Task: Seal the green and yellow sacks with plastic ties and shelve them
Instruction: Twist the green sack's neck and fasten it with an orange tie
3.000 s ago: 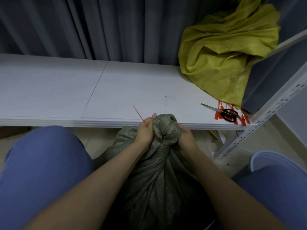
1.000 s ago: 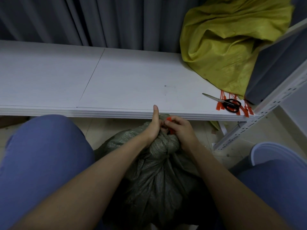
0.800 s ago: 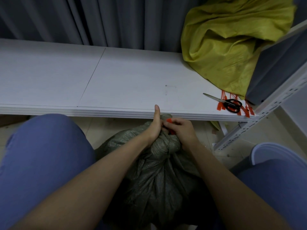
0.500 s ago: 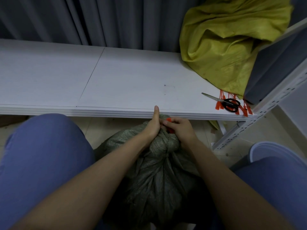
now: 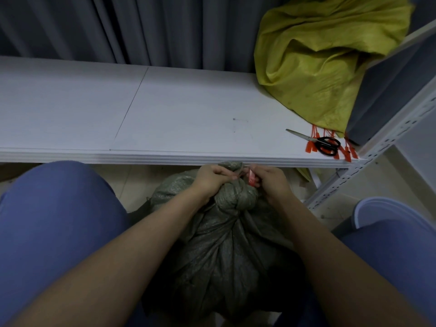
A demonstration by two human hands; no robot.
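Note:
The green woven sack (image 5: 226,244) stands on the floor between my knees, its neck bunched into a knob just below the shelf edge. My left hand (image 5: 212,181) grips the left side of the bunched neck with curled fingers. My right hand (image 5: 267,180) pinches the red plastic tie (image 5: 251,179) at the neck's right side. The yellow sack (image 5: 318,57) lies crumpled and unsealed at the right end of the white shelf (image 5: 165,119).
Black-handled scissors (image 5: 322,142) lie on a bundle of spare red ties (image 5: 344,149) near the shelf's right front corner. A perforated white upright (image 5: 377,149) rises at the right. A pale bucket rim (image 5: 387,211) sits by my right knee. Grey curtains hang behind.
Three seconds ago the tie's loose end stuck up from my left hand. My left thumb has since folded down from pointing upward, and both hands now work the tie at the neck's top.

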